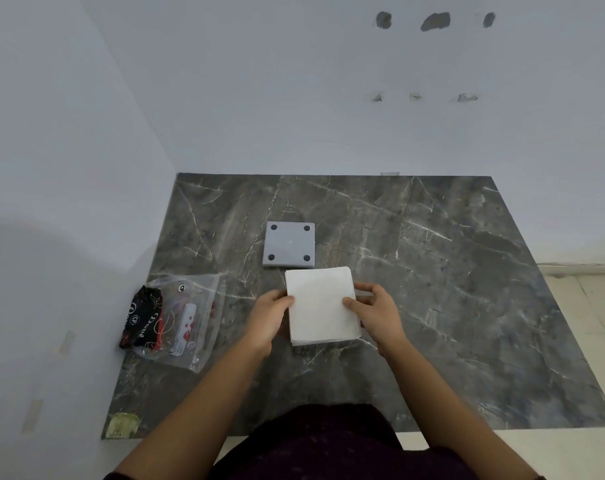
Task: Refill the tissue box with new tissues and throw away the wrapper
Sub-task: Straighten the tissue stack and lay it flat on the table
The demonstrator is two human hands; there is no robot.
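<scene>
Both bare forearms reach forward, the left hand (pixel 271 315) and right hand (pixel 375 311) facing inward, each grip closed, thumbs on top.

A dark grey marble-look slab (pixel 432 271) is showing a smooth, faintly glossy face with pale veins. Left of the matt white paper tissue stack (pixel 320 304) is lying a clear, shiny plastic wrapper (pixel 183 320); behind the stack is sitting a matt grey plastic square (pixel 289 243).

A tissue stack (pixel 321 304) lies mid-bench (pixel 467 289). The box (pixel 289 244) sits just behind it. The wrapper (pixel 176 320) lies to its left.
</scene>
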